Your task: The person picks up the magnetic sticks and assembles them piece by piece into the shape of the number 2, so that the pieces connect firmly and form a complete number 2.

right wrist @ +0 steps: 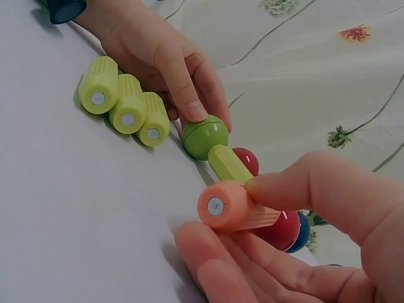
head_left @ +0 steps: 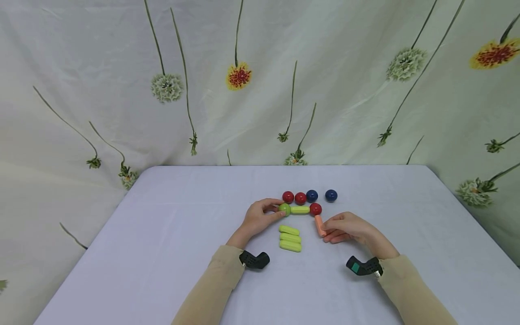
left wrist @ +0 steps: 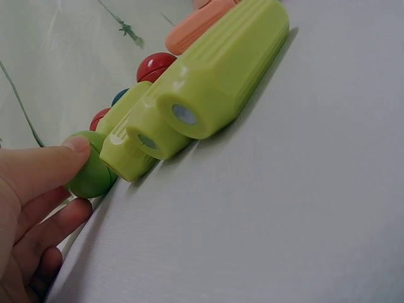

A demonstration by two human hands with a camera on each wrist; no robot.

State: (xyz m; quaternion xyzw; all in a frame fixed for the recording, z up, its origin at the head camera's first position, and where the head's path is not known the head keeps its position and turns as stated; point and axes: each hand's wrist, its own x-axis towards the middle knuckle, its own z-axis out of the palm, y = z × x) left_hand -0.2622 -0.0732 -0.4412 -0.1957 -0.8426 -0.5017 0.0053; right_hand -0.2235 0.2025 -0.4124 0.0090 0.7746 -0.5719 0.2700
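My left hand pinches a green ball between thumb and fingers. From that ball a yellow-green rod runs right to a red ball. An orange rod reaches from the red ball toward me, and my right hand pinches it near its close end. In the right wrist view a round metal disc shows in the free end of the orange rod. Three more yellow-green rods lie side by side between the hands, closer to me.
Behind the joined pieces sit two red balls and two dark blue balls in a row. A white cloth covers the table. A flower-printed curtain hangs at its far edge.
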